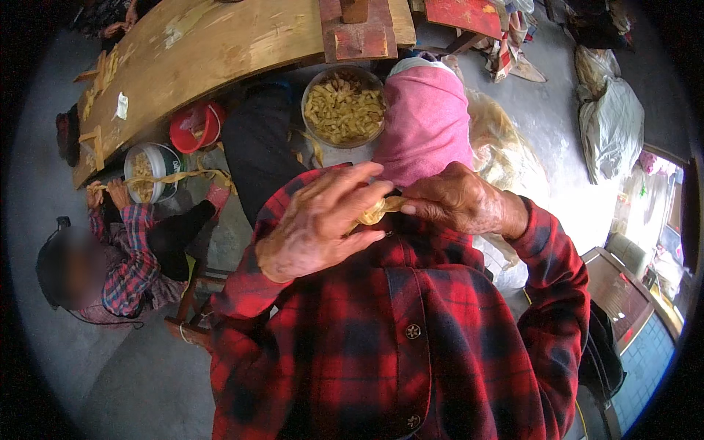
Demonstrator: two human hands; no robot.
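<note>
In front of my red-and-black plaid shirt, my left hand point(323, 220) curls loosely around a small pale yellow bundle point(372, 214) of folded strip, its fingers partly over it. Just to the right, my right hand point(458, 202) pinches the bundle's twisted end between thumb and finger. Above my hands, a round container point(343, 82) holds many short yellowish folded pieces, beside a pink cloth point(425, 117) over my right leg. A loose yellow strip point(317, 152) lies just below the container.
A long wooden board point(213, 37) spans the top. A red bucket point(185, 136) and white bucket point(156, 161) stand left, where a co-worker's hands point(117, 192) hold a long strip. Translucent bags point(609, 125) lie right; a wooden stool point(192, 308) is lower left.
</note>
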